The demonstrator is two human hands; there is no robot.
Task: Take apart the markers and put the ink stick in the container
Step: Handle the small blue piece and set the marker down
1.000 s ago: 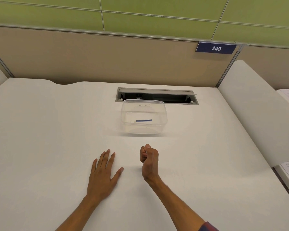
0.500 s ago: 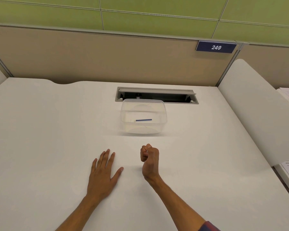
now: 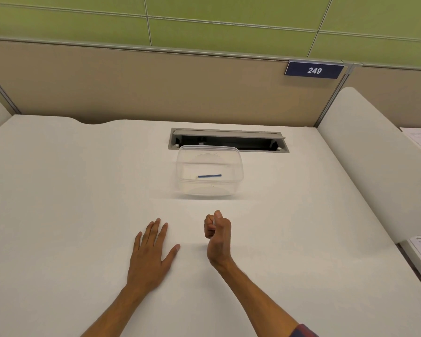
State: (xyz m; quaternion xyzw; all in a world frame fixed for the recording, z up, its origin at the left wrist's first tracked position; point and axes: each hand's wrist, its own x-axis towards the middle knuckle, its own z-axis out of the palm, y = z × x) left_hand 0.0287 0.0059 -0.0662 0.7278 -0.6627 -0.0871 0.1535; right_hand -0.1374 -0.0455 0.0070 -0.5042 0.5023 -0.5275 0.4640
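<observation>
Two hands rest on a white bench before a clear container holding one blue ink stick.

I see my left hand (image 3: 151, 254) lying flat, fingers spread, gripping nothing. My right hand (image 3: 218, 235) is curled into a fist near it; a pale sliver shows between thumb and fingers, but I cannot tell what it grips, if anything. The blue ink stick (image 3: 209, 176) lies inside the container (image 3: 187, 166), well beyond both hands. No markers are visible. My worry: the light container sits just beside the open cable slot (image 3: 229, 139), so a careless reach could knock it in.
</observation>
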